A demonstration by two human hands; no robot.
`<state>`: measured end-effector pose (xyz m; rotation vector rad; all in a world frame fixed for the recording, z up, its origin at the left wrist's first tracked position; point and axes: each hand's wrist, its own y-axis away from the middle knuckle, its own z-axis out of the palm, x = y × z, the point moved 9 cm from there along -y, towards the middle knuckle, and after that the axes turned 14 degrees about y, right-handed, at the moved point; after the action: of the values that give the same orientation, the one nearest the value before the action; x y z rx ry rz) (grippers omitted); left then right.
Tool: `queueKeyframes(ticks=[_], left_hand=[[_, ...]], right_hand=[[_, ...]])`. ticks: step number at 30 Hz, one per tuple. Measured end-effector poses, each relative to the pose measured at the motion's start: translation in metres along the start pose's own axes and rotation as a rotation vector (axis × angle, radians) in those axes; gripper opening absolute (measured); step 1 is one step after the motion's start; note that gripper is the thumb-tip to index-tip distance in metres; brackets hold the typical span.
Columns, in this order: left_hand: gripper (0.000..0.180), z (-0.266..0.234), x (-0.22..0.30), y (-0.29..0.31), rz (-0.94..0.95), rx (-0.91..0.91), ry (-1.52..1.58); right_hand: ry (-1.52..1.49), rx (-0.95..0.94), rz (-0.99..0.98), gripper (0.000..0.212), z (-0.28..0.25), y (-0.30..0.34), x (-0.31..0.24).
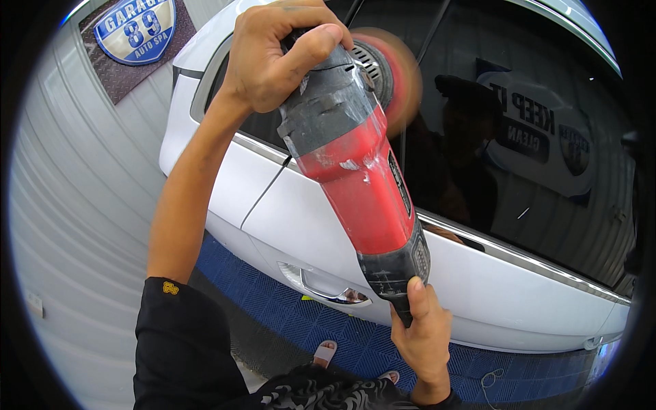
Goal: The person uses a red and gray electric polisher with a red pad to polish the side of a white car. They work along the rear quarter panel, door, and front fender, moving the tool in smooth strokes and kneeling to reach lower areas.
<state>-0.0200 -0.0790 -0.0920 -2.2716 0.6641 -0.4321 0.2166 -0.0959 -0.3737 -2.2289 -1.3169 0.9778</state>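
Observation:
A red and black car polisher slants across the middle of the view, held in both hands. My left hand is wrapped over its black head at the top, thumb lying along the front. Lower down, my right hand grips the tail end of the handle, its thumb on top. The round polishing pad is smeared by motion and lies against the dark side window of a white car. Part of the pad is hidden behind the polisher's head.
A chrome strip runs under the window, and a chrome door handle sticks out below. Blue floor tiles lie beneath the car. A corrugated wall with a shield-shaped sign stands on the left. A thin cord curls on the floor.

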Motion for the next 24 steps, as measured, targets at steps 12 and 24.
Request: queueKeyframes(ticks=[12,24], left_hand=[[0.040,0.030,0.025,0.058,0.084,0.053,-0.025],[0.041,0.030,0.023,0.008,-0.005,-0.046,0.029]], right_hand=[[0.052,-0.095,0.013,0.092,0.026,0.053,0.000],[-0.085,-0.050,0.061,0.109,-0.021,0.033,-0.018]])
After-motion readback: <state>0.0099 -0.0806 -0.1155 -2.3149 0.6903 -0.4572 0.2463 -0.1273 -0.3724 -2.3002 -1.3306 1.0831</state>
